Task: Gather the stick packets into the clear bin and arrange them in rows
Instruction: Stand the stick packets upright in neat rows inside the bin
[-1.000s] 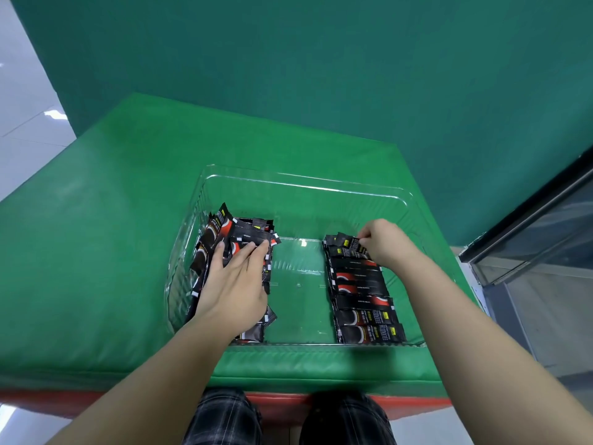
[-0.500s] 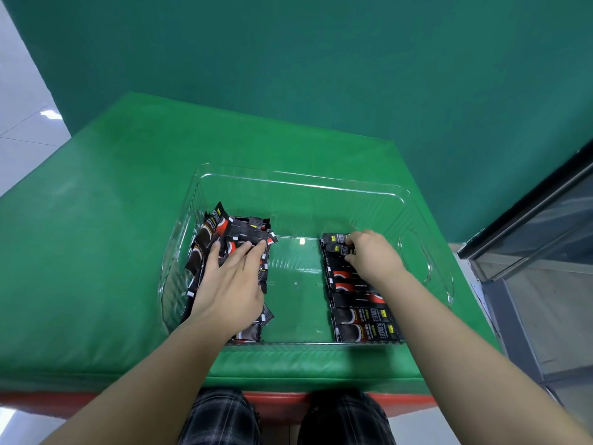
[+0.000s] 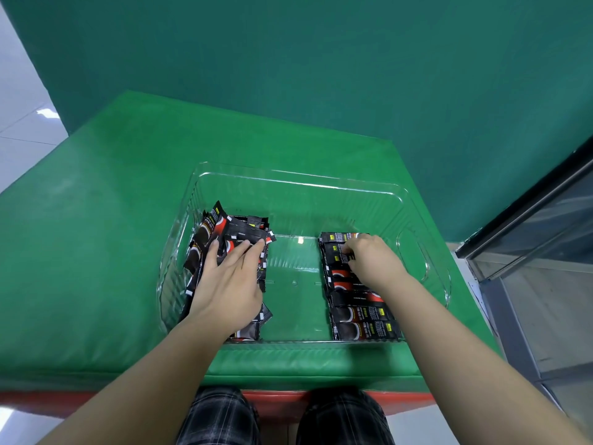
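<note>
Left hand (image 3: 229, 284) is laid flat, fingers straight and spread, on the loose pile (image 3: 224, 252) at the bin's left side. Right hand (image 3: 373, 263) is placed on the row (image 3: 356, 300) at the bin's right side; its fingers are curled down onto the second packet (image 3: 333, 253) from the far end, probably pinching its edge, though the fingertips are partly hidden by the knuckles.

Bin (image 3: 298, 181) is set on the green pad (image 3: 96, 252). All visible packets are inside the bin; none is seen on the pad around it.

Progress, judged from the layout:
- Gathering appears finished.
- One row is formed along the bin's right side, packets lying crosswise and overlapping from the near wall toward the far wall. Its far end is being adjusted.
- The pile at the bin's left is unsorted: packets are crossed at mixed angles, several tilted up against the left wall.
- The bin's middle strip is bare of packets.

Left to do: the pile is to be dealt out into further rows, likely in the middle and at the left. Roughly half is judged done.
</note>
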Demonstrator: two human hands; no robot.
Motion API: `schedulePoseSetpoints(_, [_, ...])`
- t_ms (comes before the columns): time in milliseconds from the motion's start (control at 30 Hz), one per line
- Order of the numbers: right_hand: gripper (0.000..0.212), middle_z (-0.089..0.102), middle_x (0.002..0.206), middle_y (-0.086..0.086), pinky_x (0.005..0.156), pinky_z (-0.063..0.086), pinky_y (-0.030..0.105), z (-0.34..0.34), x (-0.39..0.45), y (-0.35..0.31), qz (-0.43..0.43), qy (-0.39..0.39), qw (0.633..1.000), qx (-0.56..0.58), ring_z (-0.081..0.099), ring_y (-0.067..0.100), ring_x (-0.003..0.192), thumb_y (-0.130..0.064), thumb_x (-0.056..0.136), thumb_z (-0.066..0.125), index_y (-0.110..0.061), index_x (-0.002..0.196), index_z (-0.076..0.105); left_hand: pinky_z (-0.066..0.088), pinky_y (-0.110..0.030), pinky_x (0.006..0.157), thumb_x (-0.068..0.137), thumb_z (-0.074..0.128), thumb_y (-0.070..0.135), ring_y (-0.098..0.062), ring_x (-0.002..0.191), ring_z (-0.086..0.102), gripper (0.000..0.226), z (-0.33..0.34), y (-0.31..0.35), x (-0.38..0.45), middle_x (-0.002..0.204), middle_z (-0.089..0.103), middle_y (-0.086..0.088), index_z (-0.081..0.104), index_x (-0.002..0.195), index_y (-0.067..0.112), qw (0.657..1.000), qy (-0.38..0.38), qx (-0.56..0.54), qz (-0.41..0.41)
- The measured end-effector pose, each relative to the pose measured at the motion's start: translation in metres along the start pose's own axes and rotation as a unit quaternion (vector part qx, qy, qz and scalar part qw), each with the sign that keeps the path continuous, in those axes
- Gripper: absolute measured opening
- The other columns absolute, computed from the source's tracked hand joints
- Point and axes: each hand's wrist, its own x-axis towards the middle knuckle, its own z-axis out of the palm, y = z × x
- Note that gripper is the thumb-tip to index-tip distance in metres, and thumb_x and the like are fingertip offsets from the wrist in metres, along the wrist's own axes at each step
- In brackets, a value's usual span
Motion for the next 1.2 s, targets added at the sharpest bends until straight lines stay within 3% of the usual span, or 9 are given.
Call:
schedulePoseSetpoints(300, [0.032,0.061,0.114,0.011,0.079,0.047,0.034,0.004,-0.006,-0.016,0.032,0.015,0.999,0.008,0.055,0.029,0.105,-0.001,0.087,0.055,-0.015,0.114,0.064,-0.009,-0.045,0.118,0.094,0.048,0.021,-0.008,0.149,0.008,0.072,0.0,0.0,0.001,0.158,0.029,0.001,0.008,0.155,0.015,1.0,-0.003,0.005,-0.001])
schedulePoseSetpoints(467, [0.029,0.062,0.115,0.009,0.087,0.047,0.035,0.005,-0.019,-0.028,0.016,0.065,0.994,0.088,0.054,0.028,0.108,-0.006,0.087,0.055,-0.014,0.113,0.065,-0.009,-0.045,0.118,0.094,0.048,0.021,-0.009,0.149,0.009,0.073,-0.001,0.0,0.001,0.158,0.027,0.0,0.008,0.155,0.015,1.0,-0.003,0.008,-0.001])
schedulePoseSetpoints(600, [0.026,0.066,0.115,0.004,0.088,0.043,0.024,0.007,-0.039,-0.065,-0.051,-0.039,0.98,0.19,0.06,0.019,0.102,-0.021,0.09,0.062,-0.015,0.114,0.066,-0.009,-0.045,0.119,0.091,0.049,0.015,-0.008,0.149,0.007,0.077,-0.001,0.001,0.001,0.159,0.025,0.001,0.006,0.155,0.015,1.0,-0.011,0.007,-0.005])
schedulePoseSetpoints(733, [0.026,0.069,0.103,0.006,0.075,0.041,0.02,0.018,-0.048,-0.093,-0.053,-0.132,0.96,0.242,0.061,0.019,0.09,-0.03,0.086,0.067,-0.014,0.106,0.069,-0.011,-0.043,0.118,0.088,0.049,0.008,-0.008,0.149,0.008,0.082,0.0,0.0,0.0,0.158,0.027,0.003,0.004,0.155,0.019,1.0,-0.005,-0.004,0.0])
schedulePoseSetpoints(833, [0.024,0.066,0.09,0.005,0.068,0.038,0.02,0.022,-0.051,-0.104,-0.032,-0.157,0.945,0.284,0.055,0.015,0.08,-0.033,0.084,0.069,-0.014,0.098,0.07,-0.01,-0.043,0.118,0.088,0.049,0.007,-0.009,0.148,0.01,0.085,0.0,0.0,0.0,0.159,0.024,0.002,-0.002,0.154,0.022,1.0,-0.002,0.003,0.002])
schedulePoseSetpoints(1000, [0.019,0.062,0.087,0.003,0.067,0.039,0.022,0.023,-0.051,-0.114,-0.03,-0.159,0.943,0.29,0.054,0.017,0.081,-0.03,0.081,0.072,-0.016,0.09,0.063,-0.01,-0.043,0.117,0.089,0.051,0.009,-0.008,0.148,0.008,0.09,0.001,0.0,0.0,0.159,0.024,0.002,-0.01,0.153,0.023,1.0,-0.01,0.021,0.004])
schedulePoseSetpoints(1200, [0.026,0.052,0.067,-0.002,0.052,0.035,0.02,0.019,-0.05,-0.117,-0.041,-0.186,0.937,0.292,0.048,0.017,0.069,-0.029,0.08,0.074,-0.018,0.072,0.052,-0.011,-0.044,0.116,0.089,0.052,0.009,-0.008,0.148,0.004,0.093,0.004,-0.004,0.002,0.157,0.027,0.017,-0.016,0.152,0.023,0.999,-0.027,0.026,0.007])
